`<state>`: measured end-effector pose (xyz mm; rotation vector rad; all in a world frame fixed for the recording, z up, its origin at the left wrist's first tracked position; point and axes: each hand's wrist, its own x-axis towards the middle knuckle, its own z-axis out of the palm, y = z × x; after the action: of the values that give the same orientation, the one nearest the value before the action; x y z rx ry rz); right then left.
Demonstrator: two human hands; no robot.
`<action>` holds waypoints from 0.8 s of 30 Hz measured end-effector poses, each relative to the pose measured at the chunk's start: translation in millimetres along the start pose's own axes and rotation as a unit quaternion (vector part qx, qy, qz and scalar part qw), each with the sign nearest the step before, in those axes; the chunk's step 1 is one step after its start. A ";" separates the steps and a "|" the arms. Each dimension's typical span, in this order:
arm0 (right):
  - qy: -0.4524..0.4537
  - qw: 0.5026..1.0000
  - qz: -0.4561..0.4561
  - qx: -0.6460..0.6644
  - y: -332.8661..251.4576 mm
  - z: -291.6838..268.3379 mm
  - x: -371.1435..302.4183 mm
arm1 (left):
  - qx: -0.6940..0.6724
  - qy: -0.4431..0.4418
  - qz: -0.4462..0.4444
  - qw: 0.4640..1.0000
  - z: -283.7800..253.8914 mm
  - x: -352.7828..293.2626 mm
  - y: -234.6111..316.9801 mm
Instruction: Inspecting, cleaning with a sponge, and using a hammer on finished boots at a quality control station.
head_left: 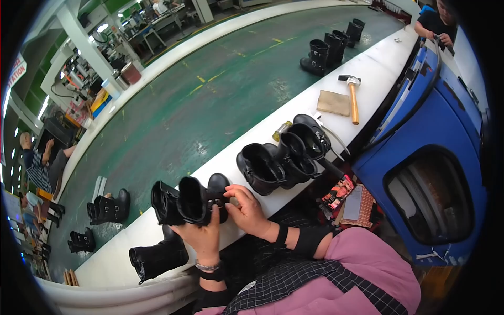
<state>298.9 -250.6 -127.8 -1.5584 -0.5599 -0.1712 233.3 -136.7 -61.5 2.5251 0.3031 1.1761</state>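
A black ankle boot (192, 202) with buckled straps stands on the white bench top in front of me, its rounded toe pointing away. My left hand (202, 239) is closed round the near side of its shaft, the thumb up by the buckle. Fingers bent, my right hand (248, 211) presses thumb and fingertips against the strap at the boot's right side; what exactly they pinch is partly hidden. Against the left of this boot stands another black boot (165, 202). Nearer to me a black boot (157, 258) lies on its side.
Several black boots (261, 168) stand to the right on the white bench (286, 205). Beyond them are a hammer (354, 102) and a tan block (333, 103). More boots (317, 56) rest on the green conveyor (231, 100). A blue machine (420, 157) stands right; a co-worker (441, 26) is behind it.
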 end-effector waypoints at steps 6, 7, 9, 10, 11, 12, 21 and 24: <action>-0.016 0.999 0.022 0.048 -3.0 -1.9 2.0 | -0.079 0.032 -0.048 0.995 7.8 63.2 -28.3; -0.026 0.998 0.032 0.051 -3.8 -2.7 2.2 | -0.109 0.030 -0.070 0.991 13.4 75.9 -37.3; -0.028 0.998 0.022 0.051 -4.8 -4.0 4.1 | -0.132 0.001 -0.141 0.981 24.7 101.3 -59.4; -0.030 0.998 0.025 0.055 -5.1 -4.5 4.9 | -0.152 0.063 -0.106 0.981 34.4 110.3 -69.1; -0.032 0.998 0.015 0.050 -4.9 -5.0 6.4 | -0.138 0.093 -0.120 0.979 43.1 121.9 -80.4; -0.046 0.996 0.041 0.067 -4.4 -5.6 7.2 | -0.113 0.120 -0.145 0.976 52.8 132.6 -91.2; -0.050 0.995 0.039 0.075 7.4 -2.9 8.8 | 0.131 -0.092 -0.350 0.923 111.1 154.9 -135.1; -0.059 0.993 0.039 0.099 7.9 -1.4 10.2 | 0.069 -0.249 -0.321 0.911 81.1 147.6 -125.5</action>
<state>311.5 -249.2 -130.3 -1.3999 -0.5881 0.0361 383.3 10.2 -55.8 2.4207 1.0026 0.2564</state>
